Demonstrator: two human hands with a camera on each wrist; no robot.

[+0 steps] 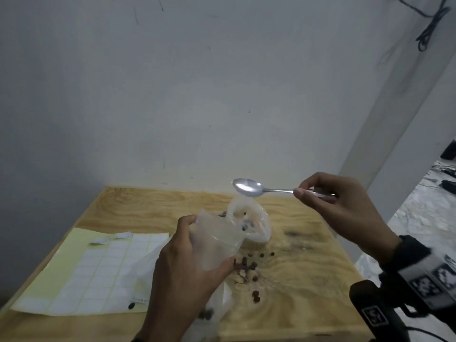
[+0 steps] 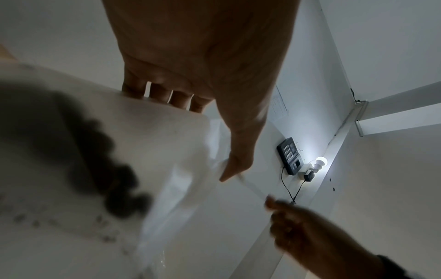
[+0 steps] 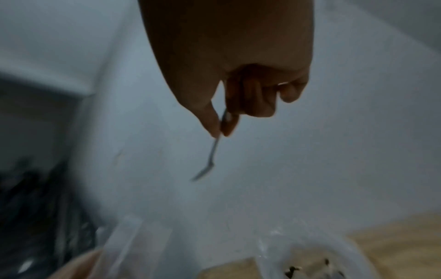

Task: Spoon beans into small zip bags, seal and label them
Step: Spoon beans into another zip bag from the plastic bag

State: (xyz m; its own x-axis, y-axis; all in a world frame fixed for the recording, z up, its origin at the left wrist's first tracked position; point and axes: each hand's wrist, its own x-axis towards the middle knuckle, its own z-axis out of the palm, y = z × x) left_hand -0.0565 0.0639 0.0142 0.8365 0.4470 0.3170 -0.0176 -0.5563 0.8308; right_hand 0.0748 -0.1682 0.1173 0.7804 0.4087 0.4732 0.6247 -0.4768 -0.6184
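Mid-fill: your left hand grips an open zip bag, your right hand pinches an empty spoon above it; beans spilled mid-tabletop, sealing and labels remain.

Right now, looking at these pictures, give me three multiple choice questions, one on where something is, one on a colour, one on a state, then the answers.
1. Where is the label sheet?
A. on the table, to the left of the left hand
B. under the container
C. in the right hand

2. What colour is the backing of the label sheet?
A. blue
B. pale yellow
C. black

3. What is the state of the spoon's bowl?
A. heaped with beans
B. empty
C. dipped in the container

Answers:
1 A, it lies flat on the wooden table beside the left hand.
2 B, yellow margins frame the white labels.
3 B, the right hand holds it bare and shiny above the container, while the left hand grips the zip bag.
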